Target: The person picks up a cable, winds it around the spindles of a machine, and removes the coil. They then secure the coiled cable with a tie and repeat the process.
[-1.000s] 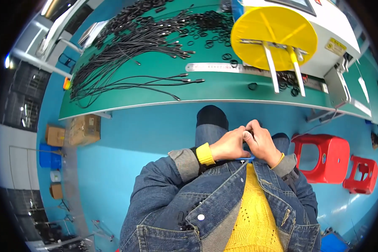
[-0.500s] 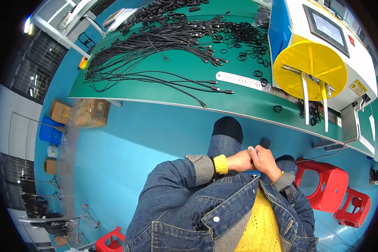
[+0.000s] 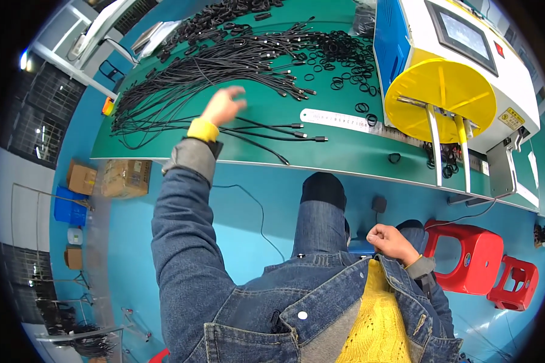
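My left hand reaches over the green table with fingers apart and nothing in them. It hovers by a few loose black cables whose plug ends point right. Beyond it lies a thick bundle of black cables with metal-tipped plugs. My right hand is near my lap, fingers curled into a loose fist, and I see nothing in it. Many small black rings are scattered right of the bundle. A metal ruler lies between the loose cables and the machine.
A white machine with a yellow disc, two prongs and a screen stands at the right. Red stools are below it. Cardboard boxes and a blue bin sit on the floor at left. A thin wire hangs below the table edge.
My hands were together at my lap. The left has swung forward and left over the cables, opening its fingers; the right stays near the lap. The view has shifted slightly.
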The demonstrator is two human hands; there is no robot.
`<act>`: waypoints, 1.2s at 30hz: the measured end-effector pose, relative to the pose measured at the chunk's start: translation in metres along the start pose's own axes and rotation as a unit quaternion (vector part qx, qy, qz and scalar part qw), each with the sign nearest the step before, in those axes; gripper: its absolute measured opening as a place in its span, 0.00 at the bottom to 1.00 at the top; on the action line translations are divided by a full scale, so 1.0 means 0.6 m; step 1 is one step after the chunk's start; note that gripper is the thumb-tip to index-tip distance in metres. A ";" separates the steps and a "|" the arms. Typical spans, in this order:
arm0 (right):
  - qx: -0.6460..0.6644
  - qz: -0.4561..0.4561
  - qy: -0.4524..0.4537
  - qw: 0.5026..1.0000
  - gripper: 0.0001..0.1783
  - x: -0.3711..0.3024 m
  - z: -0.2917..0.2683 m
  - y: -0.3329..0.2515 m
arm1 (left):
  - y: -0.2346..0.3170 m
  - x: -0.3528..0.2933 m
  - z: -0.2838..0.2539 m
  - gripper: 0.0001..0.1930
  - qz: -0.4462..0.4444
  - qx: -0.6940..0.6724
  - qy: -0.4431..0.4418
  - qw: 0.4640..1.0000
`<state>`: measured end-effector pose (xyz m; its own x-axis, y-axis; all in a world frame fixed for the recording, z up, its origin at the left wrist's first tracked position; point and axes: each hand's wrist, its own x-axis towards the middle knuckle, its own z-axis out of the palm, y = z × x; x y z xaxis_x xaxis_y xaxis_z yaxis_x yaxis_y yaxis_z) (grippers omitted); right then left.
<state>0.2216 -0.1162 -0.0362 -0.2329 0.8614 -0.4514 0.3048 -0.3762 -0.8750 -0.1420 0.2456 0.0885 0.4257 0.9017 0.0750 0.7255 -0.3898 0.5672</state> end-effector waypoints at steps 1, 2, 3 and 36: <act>0.008 0.002 0.015 1.000 0.14 0.002 0.000 0.002 | -0.016 -0.011 0.019 0.19 0.003 0.001 -0.002 1.000; 0.016 0.006 0.030 0.999 0.13 0.001 0.001 0.005 | -0.016 -0.032 0.044 0.16 0.042 0.075 -0.003 0.996; 0.016 0.006 0.028 0.999 0.13 -0.002 0.002 0.007 | -0.011 -0.047 0.057 0.12 0.077 0.148 -0.001 0.986; -0.372 -0.338 0.621 0.601 0.09 -0.099 -0.181 -0.205 | 0.514 -0.144 0.199 0.07 0.228 -0.365 0.040 0.902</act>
<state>0.2985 -0.0840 0.1172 0.1923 0.4959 0.8468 0.9648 0.0625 -0.2556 0.1094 0.0252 0.1590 0.5279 0.7008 0.4797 -0.0766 -0.5233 0.8487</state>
